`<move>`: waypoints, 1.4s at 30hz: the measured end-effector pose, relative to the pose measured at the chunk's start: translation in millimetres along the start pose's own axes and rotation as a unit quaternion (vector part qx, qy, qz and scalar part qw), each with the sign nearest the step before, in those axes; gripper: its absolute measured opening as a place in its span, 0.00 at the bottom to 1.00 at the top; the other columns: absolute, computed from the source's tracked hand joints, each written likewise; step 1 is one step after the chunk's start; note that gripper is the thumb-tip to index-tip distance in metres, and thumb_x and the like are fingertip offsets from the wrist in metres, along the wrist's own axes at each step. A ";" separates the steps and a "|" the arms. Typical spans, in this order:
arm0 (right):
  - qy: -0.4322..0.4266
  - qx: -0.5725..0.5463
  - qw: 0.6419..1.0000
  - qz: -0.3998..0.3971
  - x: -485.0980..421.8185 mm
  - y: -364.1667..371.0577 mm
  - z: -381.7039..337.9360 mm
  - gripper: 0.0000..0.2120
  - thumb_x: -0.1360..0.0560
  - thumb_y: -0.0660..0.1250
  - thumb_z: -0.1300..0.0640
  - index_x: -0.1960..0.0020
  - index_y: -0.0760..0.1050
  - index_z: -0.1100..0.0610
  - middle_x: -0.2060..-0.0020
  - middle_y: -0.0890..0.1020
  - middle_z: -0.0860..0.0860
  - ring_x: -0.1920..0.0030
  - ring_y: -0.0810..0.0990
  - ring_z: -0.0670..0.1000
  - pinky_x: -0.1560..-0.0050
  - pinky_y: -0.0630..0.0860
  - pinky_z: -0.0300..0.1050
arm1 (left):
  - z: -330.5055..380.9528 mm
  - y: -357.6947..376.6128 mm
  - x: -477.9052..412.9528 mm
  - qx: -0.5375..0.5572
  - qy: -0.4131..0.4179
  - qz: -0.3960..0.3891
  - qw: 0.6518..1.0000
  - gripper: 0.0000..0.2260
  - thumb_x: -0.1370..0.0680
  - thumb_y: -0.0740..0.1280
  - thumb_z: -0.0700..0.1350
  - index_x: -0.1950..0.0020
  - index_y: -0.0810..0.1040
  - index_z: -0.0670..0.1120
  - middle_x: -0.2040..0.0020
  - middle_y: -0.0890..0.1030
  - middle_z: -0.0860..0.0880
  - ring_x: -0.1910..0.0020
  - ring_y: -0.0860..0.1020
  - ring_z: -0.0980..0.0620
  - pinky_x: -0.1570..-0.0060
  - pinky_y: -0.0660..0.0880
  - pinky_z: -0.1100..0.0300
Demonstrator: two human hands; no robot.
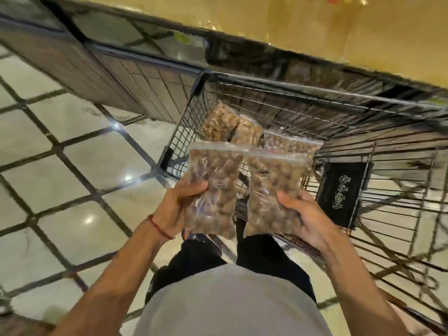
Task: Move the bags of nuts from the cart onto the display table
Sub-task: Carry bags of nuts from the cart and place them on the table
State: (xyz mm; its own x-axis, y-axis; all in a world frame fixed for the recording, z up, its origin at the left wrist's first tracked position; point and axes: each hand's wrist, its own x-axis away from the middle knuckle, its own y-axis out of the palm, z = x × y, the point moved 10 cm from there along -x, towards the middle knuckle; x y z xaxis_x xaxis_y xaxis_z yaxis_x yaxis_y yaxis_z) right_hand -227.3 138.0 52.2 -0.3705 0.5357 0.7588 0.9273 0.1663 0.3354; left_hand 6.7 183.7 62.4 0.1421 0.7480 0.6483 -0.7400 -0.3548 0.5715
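Note:
My left hand (177, 209) grips a clear zip bag of brown nuts (213, 187) by its lower left side. Beside it, my right hand (308, 219) grips a second bag of nuts (271, 195) by its lower right side. Both bags are held upright above the near left corner of the black wire cart (363, 151). Several more bags of nuts (220, 122) lie in the cart's far left corner, partly hidden behind the held bags. The display table (315, 27) with a glossy yellow top runs along the far side of the cart.
A black child-seat flap (341, 192) with white symbols sits in the cart at the right. A dark slatted panel (116, 76) forms the table's side at the left. Tiled floor with dark lines (72, 166) spreads to the left. My dark trousers and grey shirt fill the bottom centre.

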 end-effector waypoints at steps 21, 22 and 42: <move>-0.050 0.160 0.970 -0.177 22.2 313.0 34.2 0.41 0.41 0.88 0.54 0.32 0.78 0.60 0.38 0.86 0.62 0.40 0.86 0.63 0.40 0.84 0.61 | 94.3 -201.2 234.1 0.028 0.217 0.150 0.964 0.47 0.40 0.86 0.55 0.27 0.72 0.42 0.36 0.80 0.35 0.41 0.82 0.33 0.42 0.79 0.37; -0.054 0.182 0.964 -0.185 19.1 327.7 31.1 0.36 0.38 0.85 0.58 0.33 0.78 0.60 0.40 0.87 0.61 0.43 0.88 0.61 0.45 0.86 0.56 | 100.9 -210.6 239.0 0.034 0.225 0.161 0.960 0.46 0.40 0.86 0.54 0.27 0.72 0.42 0.36 0.80 0.34 0.40 0.82 0.32 0.42 0.79 0.37; -0.036 0.274 0.928 -0.248 -174.2 647.6 -52.2 0.32 0.33 0.81 0.60 0.31 0.76 0.60 0.38 0.85 0.62 0.38 0.85 0.64 0.37 0.82 0.66 | 369.9 -413.1 247.1 0.051 0.285 0.260 0.921 0.34 0.35 0.80 0.46 0.31 0.75 0.42 0.40 0.84 0.38 0.44 0.85 0.38 0.49 0.84 0.48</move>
State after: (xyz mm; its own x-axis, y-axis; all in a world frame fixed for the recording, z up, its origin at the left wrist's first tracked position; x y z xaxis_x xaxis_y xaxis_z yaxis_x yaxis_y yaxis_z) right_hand 434.9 109.1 166.3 -0.7729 0.3320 0.5407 0.5389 0.7933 0.2833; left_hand 590.8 307.6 172.6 -0.6050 0.6244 0.4941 -0.5407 -0.7777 0.3206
